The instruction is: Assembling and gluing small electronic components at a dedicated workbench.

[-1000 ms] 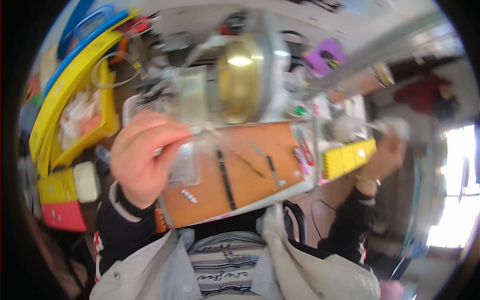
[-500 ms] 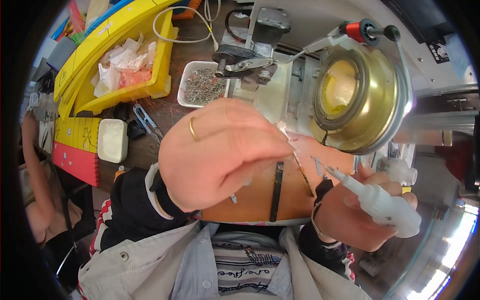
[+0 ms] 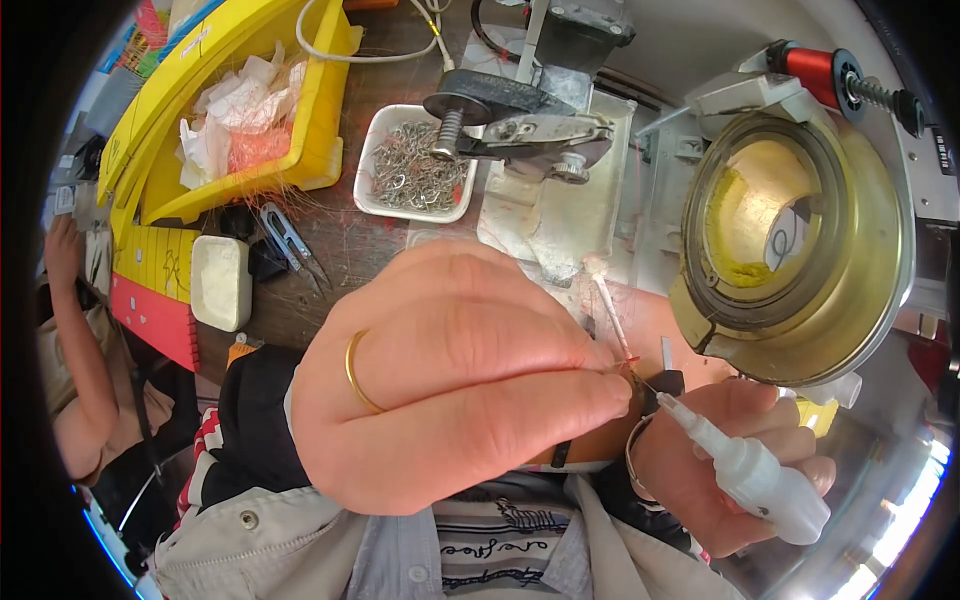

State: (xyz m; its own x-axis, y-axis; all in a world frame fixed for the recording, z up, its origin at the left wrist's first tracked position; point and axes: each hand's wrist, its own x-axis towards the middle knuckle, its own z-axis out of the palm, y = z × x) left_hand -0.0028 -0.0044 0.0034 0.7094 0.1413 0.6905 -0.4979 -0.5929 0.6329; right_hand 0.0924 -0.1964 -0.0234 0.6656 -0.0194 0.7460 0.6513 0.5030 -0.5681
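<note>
My left hand [image 3: 460,385], with a gold ring, is closed in a pinch. Its thumb and index fingertips meet at a tiny reddish piece [image 3: 632,364], mostly hidden, whose kind I cannot make out. A thin pale strand [image 3: 610,308] with a fluffy white end stretches from beside these fingertips toward the machine. My right hand [image 3: 700,455] is wrapped around a small white translucent squeeze bottle [image 3: 765,480]. The bottle's fine nozzle [image 3: 672,405] points up and left, close to the left fingertips.
A white tray [image 3: 468,205] holds many small metal hooks. Beyond the hands stand a clamp machine [image 3: 530,125] and a round brass-coloured housing [image 3: 860,240]. At left are a yellow bin [image 3: 320,165], thread snips [image 3: 285,235] and a cream dish [image 3: 220,285]. Another person's arm [image 3: 85,350] is far left.
My left hand has moved down and right, closer to the nozzle. The bottle in my right hand is slightly lower. The whole view has shifted, with the machine now larger.
</note>
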